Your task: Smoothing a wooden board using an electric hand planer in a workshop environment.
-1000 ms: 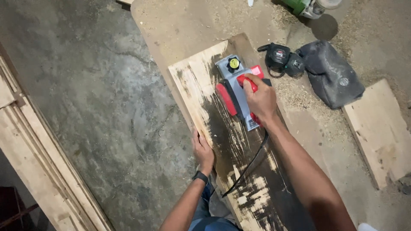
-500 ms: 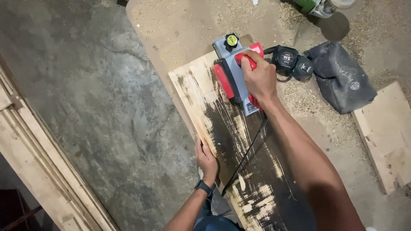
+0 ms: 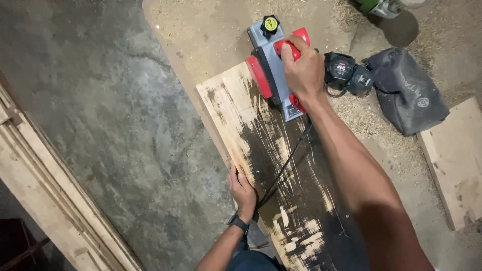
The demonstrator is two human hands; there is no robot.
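Note:
A long wooden board (image 3: 281, 165), dark with pale planed patches, lies on the floor and runs from the lower right up to the centre. My right hand (image 3: 301, 70) grips the red handle of a grey and red electric planer (image 3: 273, 65) that overhangs the board's far end. Its black cord (image 3: 286, 165) trails back along the board. My left hand (image 3: 243, 190) rests flat on the board's left edge, fingers spread, with a dark watch on the wrist.
A black tape measure (image 3: 346, 73) and a dark dust bag (image 3: 406, 90) lie right of the planer amid sawdust. A pale board (image 3: 457, 160) sits at the right edge. Wooden planks (image 3: 50, 200) run along the lower left. Another power tool (image 3: 381, 6) shows at the top.
My right hand has pushed the planer forward along the board until it overhangs the far end. My left hand has stayed on the board's left edge.

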